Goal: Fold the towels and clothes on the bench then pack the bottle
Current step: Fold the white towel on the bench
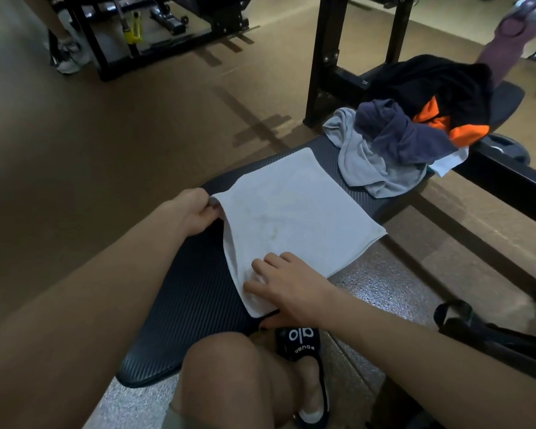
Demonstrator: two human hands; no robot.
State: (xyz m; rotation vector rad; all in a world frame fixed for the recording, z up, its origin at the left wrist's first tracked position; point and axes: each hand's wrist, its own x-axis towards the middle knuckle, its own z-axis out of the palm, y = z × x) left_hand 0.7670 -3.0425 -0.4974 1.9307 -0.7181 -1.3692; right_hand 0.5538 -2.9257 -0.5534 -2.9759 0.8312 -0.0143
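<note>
A white towel [294, 209] lies spread flat across the black padded bench [195, 292]. My left hand [192, 212] pinches the towel's near left corner and lifts it slightly. My right hand [285, 286] grips the near right corner at the bench's edge, fingers on top and thumb beneath. Farther along the bench sits a heap of clothes: a grey garment [372, 162], a navy one [399, 134] and a black and orange one [440, 97]. No bottle is visible.
A black rack upright [328, 57] stands behind the bench, and a black frame bar [508, 178] runs along its right side. A black bag [483, 332] lies on the floor at right. My knee and sandalled foot [304, 348] are below. Other people's legs stand far left and far right.
</note>
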